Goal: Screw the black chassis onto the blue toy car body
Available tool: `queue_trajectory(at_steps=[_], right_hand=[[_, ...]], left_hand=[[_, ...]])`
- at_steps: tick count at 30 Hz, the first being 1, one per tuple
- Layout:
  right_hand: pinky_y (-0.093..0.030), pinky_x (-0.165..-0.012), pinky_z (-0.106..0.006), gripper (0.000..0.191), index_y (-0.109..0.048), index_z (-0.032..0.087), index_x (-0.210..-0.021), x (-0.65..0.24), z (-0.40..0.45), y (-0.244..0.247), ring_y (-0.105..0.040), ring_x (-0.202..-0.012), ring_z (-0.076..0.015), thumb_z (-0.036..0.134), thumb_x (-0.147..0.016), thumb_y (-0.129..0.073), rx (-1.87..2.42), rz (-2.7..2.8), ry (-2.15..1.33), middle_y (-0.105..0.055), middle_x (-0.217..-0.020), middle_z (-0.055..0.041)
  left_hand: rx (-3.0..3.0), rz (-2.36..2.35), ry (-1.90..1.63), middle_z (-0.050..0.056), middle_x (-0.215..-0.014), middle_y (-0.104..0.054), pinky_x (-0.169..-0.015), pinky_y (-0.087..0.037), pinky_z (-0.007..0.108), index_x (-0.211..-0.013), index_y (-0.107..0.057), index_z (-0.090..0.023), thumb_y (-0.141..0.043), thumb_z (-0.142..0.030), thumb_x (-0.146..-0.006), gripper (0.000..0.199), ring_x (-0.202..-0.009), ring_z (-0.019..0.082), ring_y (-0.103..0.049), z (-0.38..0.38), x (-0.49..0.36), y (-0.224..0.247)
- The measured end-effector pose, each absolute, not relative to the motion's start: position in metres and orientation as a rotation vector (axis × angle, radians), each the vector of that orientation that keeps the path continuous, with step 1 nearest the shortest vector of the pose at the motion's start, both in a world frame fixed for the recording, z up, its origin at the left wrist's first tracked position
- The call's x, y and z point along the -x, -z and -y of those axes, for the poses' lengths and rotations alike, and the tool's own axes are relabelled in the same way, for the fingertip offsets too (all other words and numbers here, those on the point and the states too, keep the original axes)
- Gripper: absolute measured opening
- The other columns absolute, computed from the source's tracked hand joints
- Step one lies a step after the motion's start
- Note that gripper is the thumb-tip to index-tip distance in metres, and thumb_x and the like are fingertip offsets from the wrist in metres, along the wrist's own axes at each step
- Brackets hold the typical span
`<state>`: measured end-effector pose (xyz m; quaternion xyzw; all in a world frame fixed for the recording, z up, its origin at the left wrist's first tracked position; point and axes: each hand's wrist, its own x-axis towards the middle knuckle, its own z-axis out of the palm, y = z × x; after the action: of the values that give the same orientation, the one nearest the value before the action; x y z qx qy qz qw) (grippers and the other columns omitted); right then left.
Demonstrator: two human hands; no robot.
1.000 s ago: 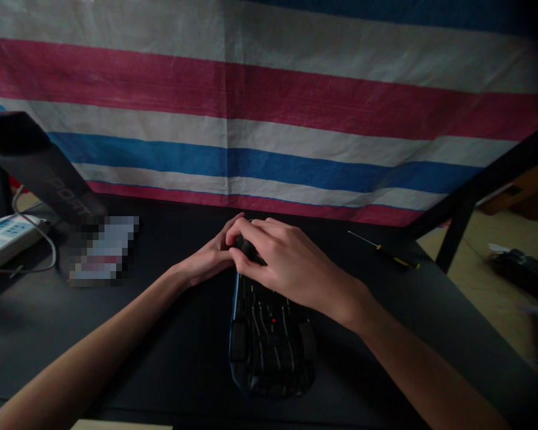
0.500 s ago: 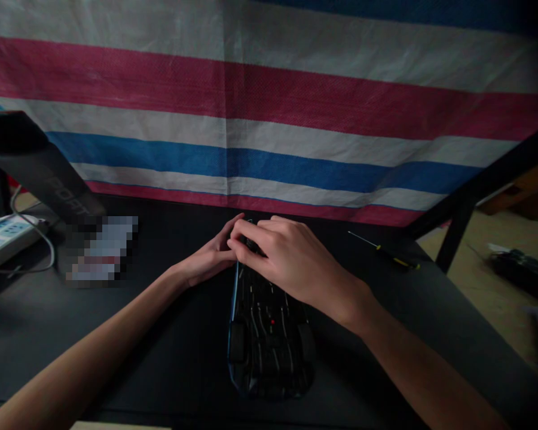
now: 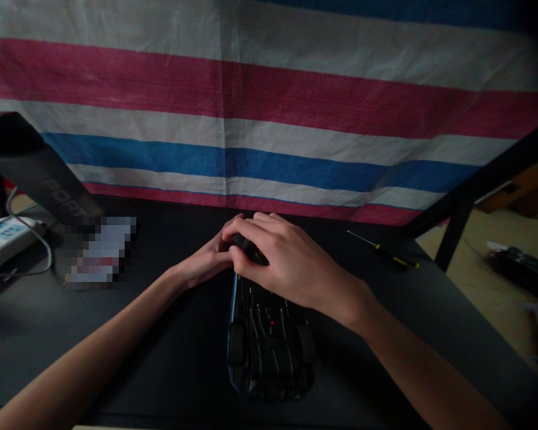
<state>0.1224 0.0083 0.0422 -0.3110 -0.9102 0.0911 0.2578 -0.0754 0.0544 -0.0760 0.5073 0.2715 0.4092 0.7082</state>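
A toy car lies upside down on the black table, its dark underside with pale pipe lines and a small red spot facing up and blue bodywork along its left edge. At its far end, my right hand has its thumb and fingers closed around a black ridged part that looks like a wheel. My left hand is held against the car's far left side, thumb toward that part and fingers behind it. Both hands cover the far end, so how the part sits on the car is hidden.
A screwdriver with a black and yellow handle lies to the right. On the left are a blurred-out flat object, a white power strip with a cable, and a grey upright. A striped sheet hangs behind the table.
My right hand's fingers have shifted slightly to the left and spread around the black ridged part, which shows more now. The car and my left hand have barely moved.
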Motion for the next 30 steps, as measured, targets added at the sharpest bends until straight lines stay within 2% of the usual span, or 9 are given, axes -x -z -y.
queue_trajectory(at_steps=[2,6,10,13,17,21,25,29,30], right_hand=[[-0.045,-0.090,-0.033,0.015,-0.064,0.019,-0.108,-0.1222,-0.0078,-0.0421,-0.060,-0.092,-0.0183,0.025,-0.104,-0.050,0.876,2.461,-0.223,-0.068,-0.097,-0.0040],[-0.043,-0.094,-0.033,0.014,-0.063,0.018,-0.110,-0.1225,-0.0064,-0.0417,-0.060,-0.099,-0.0188,0.017,-0.098,-0.055,0.822,2.472,-0.245,-0.068,-0.103,-0.0042],[-0.044,-0.084,-0.032,0.014,-0.064,0.019,-0.100,-0.1218,-0.0059,-0.0405,-0.058,-0.084,-0.0177,0.024,-0.103,-0.051,0.910,2.472,-0.193,-0.065,-0.087,-0.0024],[-0.043,-0.091,-0.032,0.011,-0.063,0.018,-0.105,-0.1212,-0.0058,-0.0399,-0.060,-0.095,-0.0187,0.018,-0.098,-0.055,0.831,2.472,-0.204,-0.067,-0.099,-0.0044],[-0.044,-0.083,-0.034,0.017,-0.064,0.020,-0.100,-0.1222,-0.0043,-0.0401,-0.060,-0.081,-0.0186,0.030,-0.103,-0.052,0.958,2.487,-0.154,-0.067,-0.085,-0.0020],[-0.043,-0.091,-0.033,0.012,-0.063,0.019,-0.107,-0.1235,-0.0026,-0.0407,-0.061,-0.095,-0.0190,0.018,-0.097,-0.057,0.872,2.488,-0.197,-0.069,-0.101,-0.0044],[-0.044,-0.084,-0.033,0.016,-0.065,0.020,-0.105,-0.1232,-0.0024,-0.0406,-0.061,-0.085,-0.0186,0.025,-0.103,-0.050,0.926,2.501,-0.220,-0.070,-0.091,-0.0029],[-0.042,-0.094,-0.034,0.015,-0.063,0.018,-0.110,-0.1228,-0.0026,-0.0406,-0.062,-0.100,-0.0199,0.019,-0.099,-0.053,0.816,2.495,-0.225,-0.071,-0.105,-0.0052],[-0.042,-0.094,-0.035,0.014,-0.063,0.019,-0.110,-0.1227,-0.0025,-0.0406,-0.062,-0.099,-0.0198,0.021,-0.101,-0.053,0.815,2.497,-0.217,-0.071,-0.105,-0.0050]], left_hand=[[-1.119,-0.621,-0.903,0.007,-0.149,-0.058,-0.108,-0.050,0.037,-0.157,-0.039,-0.035,-0.079,-0.017,-0.083,0.086,-0.136,0.029,-0.056,-0.0536,0.0755,0.0747],[-1.135,-0.617,-0.883,0.008,-0.151,-0.057,-0.110,-0.049,0.036,-0.158,-0.038,-0.035,-0.081,-0.016,-0.080,0.091,-0.139,0.031,-0.054,-0.0532,0.0757,0.0727],[-1.117,-0.627,-0.867,0.008,-0.145,-0.063,-0.109,-0.050,0.039,-0.161,-0.031,-0.036,-0.079,-0.019,-0.083,0.093,-0.134,0.030,-0.059,-0.0535,0.0760,0.0734],[-1.119,-0.629,-0.882,0.009,-0.145,-0.063,-0.110,-0.050,0.039,-0.160,-0.035,-0.033,-0.082,-0.016,-0.078,0.096,-0.135,0.032,-0.058,-0.0534,0.0759,0.0737],[-1.120,-0.640,-0.854,0.009,-0.145,-0.063,-0.113,-0.046,0.044,-0.162,-0.028,-0.036,-0.079,-0.019,-0.082,0.096,-0.134,0.031,-0.059,-0.0528,0.0753,0.0724],[-1.129,-0.619,-0.864,0.009,-0.151,-0.057,-0.114,-0.046,0.043,-0.162,-0.029,-0.036,-0.081,-0.017,-0.078,0.101,-0.137,0.031,-0.056,-0.0524,0.0750,0.0718],[-1.141,-0.627,-0.852,0.009,-0.154,-0.055,-0.114,-0.045,0.045,-0.162,-0.029,-0.037,-0.078,-0.021,-0.083,0.094,-0.139,0.032,-0.054,-0.0524,0.0763,0.0734],[-1.150,-0.620,-0.869,0.003,-0.148,-0.059,-0.114,-0.043,0.042,-0.161,-0.032,-0.039,-0.077,-0.017,-0.084,0.091,-0.141,0.032,-0.051,-0.0532,0.0773,0.0776],[-1.148,-0.612,-0.878,0.003,-0.148,-0.059,-0.115,-0.042,0.042,-0.161,-0.032,-0.039,-0.077,-0.018,-0.085,0.090,-0.142,0.032,-0.050,-0.0535,0.0774,0.0785]])
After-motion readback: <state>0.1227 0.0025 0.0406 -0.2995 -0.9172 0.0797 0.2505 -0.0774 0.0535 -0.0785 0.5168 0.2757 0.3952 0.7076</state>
